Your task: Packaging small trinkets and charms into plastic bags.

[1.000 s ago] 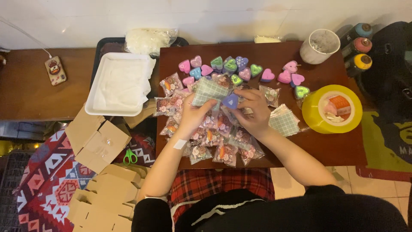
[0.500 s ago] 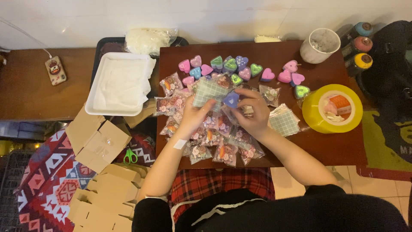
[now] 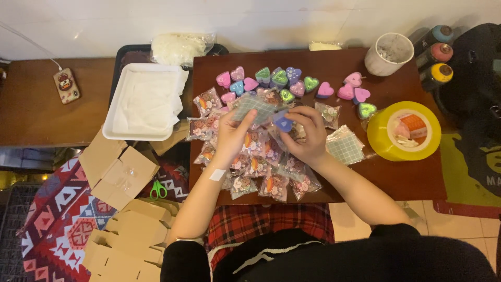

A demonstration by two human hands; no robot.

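Over the brown table (image 3: 407, 177), my left hand (image 3: 231, 137) pinches a small green checked bag (image 3: 253, 108) by its edge. My right hand (image 3: 305, 134) grips a blue heart-shaped piece (image 3: 283, 124) at the mouth of that bag. Beneath both hands lies a heap of filled clear packets (image 3: 261, 172) with printed patterns. A row of pastel heart-shaped pieces (image 3: 279, 80) lies beyond the hands. Another green checked bag (image 3: 344, 147) rests flat just right of my right hand.
A yellow round tin (image 3: 403, 130) holds small items at the right. A white cup (image 3: 389, 54) and three spray cans (image 3: 437, 52) stand at the back right. A white tray (image 3: 143, 102) sits left. Folded cardboard boxes (image 3: 117, 172) and green scissors (image 3: 157, 190) lie below left.
Both hands stay over the packet heap. The blue heart and the checked bag have shifted only slightly between the fingers.
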